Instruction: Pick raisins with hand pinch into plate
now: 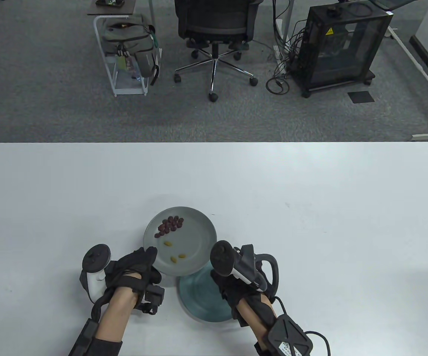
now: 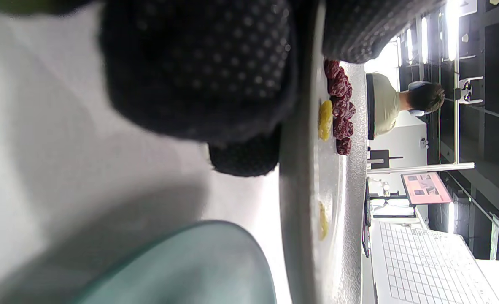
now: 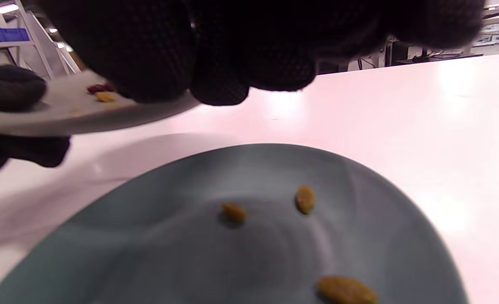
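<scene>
My left hand (image 1: 151,259) grips the near-left rim of a grey plate (image 1: 199,237) and holds it lifted and tilted, thumb on top and fingers (image 2: 198,71) beneath. On the grey plate lie a cluster of dark red raisins (image 1: 170,224) and three yellow raisins (image 1: 173,259). A teal plate (image 1: 202,298) rests on the table, partly under the grey one. In the right wrist view the teal plate (image 3: 182,261) holds three yellow raisins (image 3: 306,199). My right hand (image 1: 232,283) hovers over it with fingers (image 3: 215,55) bunched; I cannot tell if they pinch anything.
The white table (image 1: 310,222) stretches wide to the left, right and far side of the plates. Beyond its far edge stand an office chair (image 1: 215,33), a wire cart with a bag (image 1: 128,52) and a black cabinet (image 1: 340,44).
</scene>
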Available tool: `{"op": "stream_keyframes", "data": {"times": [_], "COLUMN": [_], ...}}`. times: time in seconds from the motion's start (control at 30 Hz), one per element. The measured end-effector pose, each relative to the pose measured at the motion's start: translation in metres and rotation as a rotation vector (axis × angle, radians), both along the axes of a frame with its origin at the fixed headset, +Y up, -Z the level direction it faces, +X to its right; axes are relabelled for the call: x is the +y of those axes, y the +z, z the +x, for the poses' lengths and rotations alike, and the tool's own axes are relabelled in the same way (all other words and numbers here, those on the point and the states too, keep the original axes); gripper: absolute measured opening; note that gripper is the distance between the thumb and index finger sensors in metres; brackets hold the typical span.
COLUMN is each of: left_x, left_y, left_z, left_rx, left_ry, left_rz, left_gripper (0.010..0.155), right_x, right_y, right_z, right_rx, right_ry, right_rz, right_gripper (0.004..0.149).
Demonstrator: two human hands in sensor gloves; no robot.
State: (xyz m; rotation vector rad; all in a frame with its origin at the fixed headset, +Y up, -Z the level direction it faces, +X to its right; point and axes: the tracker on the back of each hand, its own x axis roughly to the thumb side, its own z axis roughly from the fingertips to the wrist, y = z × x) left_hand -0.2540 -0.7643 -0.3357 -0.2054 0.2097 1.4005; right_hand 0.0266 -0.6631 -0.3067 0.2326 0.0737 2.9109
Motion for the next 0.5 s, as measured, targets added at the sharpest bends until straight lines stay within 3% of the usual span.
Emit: {"op": "stream_keyframes", "data": {"times": [0.5], "left_x": [-0.005], "left_y": [0.005], "left_z": [0.034], "left_rx": [-0.138], "left_ry": [0.0], "left_rz": [-0.027], "left_gripper": [0.051], "right_x": [-0.003], "right_y": [0.002], "right_z": [-0.009], "right_rx": [0.053], "right_ry": [-0.001], "right_rz": [0.022], "right_gripper": [0.048]}}
